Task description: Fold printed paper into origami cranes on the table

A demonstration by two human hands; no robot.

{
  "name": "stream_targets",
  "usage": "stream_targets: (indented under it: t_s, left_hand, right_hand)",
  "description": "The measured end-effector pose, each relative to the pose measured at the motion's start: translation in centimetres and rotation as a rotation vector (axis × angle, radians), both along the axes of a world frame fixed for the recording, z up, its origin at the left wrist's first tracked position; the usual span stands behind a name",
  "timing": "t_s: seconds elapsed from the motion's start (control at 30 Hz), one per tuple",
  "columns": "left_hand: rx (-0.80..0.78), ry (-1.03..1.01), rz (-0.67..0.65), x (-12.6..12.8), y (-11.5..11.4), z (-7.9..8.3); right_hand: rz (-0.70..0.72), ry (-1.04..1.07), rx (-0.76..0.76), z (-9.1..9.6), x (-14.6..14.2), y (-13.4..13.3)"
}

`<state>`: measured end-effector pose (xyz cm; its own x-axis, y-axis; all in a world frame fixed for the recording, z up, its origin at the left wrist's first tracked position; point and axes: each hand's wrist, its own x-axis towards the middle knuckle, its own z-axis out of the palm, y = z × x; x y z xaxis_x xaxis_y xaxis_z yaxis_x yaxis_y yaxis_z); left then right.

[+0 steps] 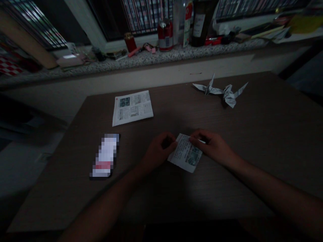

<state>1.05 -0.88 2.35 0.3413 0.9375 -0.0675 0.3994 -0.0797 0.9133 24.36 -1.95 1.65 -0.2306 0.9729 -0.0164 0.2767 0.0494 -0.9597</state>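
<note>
Between my hands is a small folded piece of printed paper, with lines of text and a picture on its face. My left hand pinches its left edge between thumb and fingers. At the upper right edge, my right hand grips the paper with the thumb on top and the fingers behind. The paper is tilted a little over the brown table. Farther back on the right stand two folded paper cranes, one crane on the left and another crane beside it.
A folded printed sheet lies at the back left of the table. Nearer on the left is a phone with its screen lit and blurred. Along the stone windowsill stand a red can, a dark bottle and other clutter.
</note>
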Motion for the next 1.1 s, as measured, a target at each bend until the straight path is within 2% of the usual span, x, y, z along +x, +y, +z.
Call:
stream_targets:
  t_s: [0.23,0.53,0.87,1.1]
  left_hand:
    - [0.099,-0.112,0.007,0.3,-0.7,0.5]
    - [0.098,-0.083,0.043,0.3,-0.6,0.5]
    - [0.097,-0.103,0.201,-0.5,0.2,0.2]
    - [0.088,-0.131,0.189,-0.8,0.2,0.0]
  right_hand:
    - [0.073,-0.111,0.107,1.0,-0.3,-0.5]
    - [0.048,-0.116,0.09,0.9,-0.5,-0.6]
    - [-0.061,0.068,-0.122,0.1,0.3,0.3]
    - [-0.108,0.15,-0.189,0.2,0.3,0.2]
